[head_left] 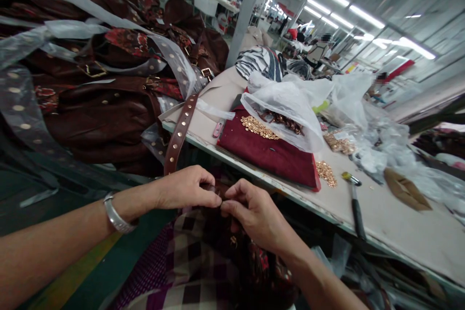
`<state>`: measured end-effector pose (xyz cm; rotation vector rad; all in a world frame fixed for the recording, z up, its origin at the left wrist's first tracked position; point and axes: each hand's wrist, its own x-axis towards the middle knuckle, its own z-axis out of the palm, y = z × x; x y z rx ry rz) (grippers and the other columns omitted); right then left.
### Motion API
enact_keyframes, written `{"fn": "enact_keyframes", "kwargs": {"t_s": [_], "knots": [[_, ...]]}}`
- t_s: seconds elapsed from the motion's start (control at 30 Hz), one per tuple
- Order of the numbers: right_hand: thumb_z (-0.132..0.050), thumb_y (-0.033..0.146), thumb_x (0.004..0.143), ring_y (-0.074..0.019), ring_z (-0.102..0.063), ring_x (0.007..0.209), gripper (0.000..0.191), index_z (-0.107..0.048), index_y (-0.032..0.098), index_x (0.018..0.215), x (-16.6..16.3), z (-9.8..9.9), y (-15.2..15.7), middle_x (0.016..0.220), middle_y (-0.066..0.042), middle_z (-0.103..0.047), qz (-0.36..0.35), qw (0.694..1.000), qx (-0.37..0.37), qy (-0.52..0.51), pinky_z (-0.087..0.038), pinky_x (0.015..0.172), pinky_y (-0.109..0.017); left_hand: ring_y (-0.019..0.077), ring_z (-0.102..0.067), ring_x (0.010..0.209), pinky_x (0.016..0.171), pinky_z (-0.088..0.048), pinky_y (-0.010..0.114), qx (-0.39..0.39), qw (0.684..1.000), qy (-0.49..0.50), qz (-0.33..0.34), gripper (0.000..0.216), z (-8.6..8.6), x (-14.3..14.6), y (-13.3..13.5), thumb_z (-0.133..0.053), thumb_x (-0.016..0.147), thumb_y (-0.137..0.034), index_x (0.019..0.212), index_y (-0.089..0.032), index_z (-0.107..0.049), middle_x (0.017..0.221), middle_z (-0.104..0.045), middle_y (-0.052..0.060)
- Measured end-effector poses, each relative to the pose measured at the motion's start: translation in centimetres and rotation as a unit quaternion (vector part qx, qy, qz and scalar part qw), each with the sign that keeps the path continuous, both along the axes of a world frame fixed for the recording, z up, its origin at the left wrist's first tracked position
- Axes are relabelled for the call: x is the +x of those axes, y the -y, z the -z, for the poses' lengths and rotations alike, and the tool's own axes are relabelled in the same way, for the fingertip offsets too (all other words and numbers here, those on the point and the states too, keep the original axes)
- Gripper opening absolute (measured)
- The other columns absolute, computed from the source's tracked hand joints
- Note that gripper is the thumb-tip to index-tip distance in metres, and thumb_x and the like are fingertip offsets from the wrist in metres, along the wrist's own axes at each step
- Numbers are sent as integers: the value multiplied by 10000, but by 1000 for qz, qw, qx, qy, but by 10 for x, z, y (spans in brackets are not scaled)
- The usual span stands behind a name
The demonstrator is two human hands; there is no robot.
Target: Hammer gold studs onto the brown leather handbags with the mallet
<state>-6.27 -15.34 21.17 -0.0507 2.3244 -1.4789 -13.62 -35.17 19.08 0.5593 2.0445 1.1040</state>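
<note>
A dark brown leather bag [269, 271] with red patterned parts and a small gold fitting [233, 240] rests on my lap. My left hand [185, 189], with a silver bangle at the wrist, is closed on the bag's upper part, thumb and fingers pinched. My right hand [254, 210] pinches the same spot, its fingertips almost meeting the left thumb. What lies exactly between the fingertips is too small and dark to make out. Just beyond my left hand, a studded brown strap [180, 131] hangs over the table corner.
Brown leather bags [105, 116] with plastic wrapping are heaped at left. On the table [385, 223] lie a maroon pad [269, 164] with gold rivet pieces [256, 127], a plastic bag [290, 106], more gold pieces [326, 174] and a hammer [356, 203]. A post [249, 9] stands behind.
</note>
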Motion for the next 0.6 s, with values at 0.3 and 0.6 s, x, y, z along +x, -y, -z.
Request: {"fn": "enact_keyframes", "kwargs": {"t_s": [0.3, 0.6], "knots": [[-440, 87, 950, -116, -596, 679, 183, -574, 197, 1011, -3, -13, 2, 822, 6, -678, -104, 984, 130, -67, -399, 592, -205, 117, -402, 568, 481, -256, 240, -22, 999, -36, -18, 306, 1, 5, -7, -645, 681, -462, 621, -182, -535, 561, -451, -65], [-476, 48, 901, -190, -663, 828, 216, -523, 198, 1048, -7, -17, 6, 933, -50, -715, -138, 966, 206, -78, -402, 677, -264, 112, -329, 547, 468, -201, 270, -60, 993, -91, -43, 278, 6, 6, -14, -622, 647, -400, 546, -184, -480, 521, -374, -63]]}}
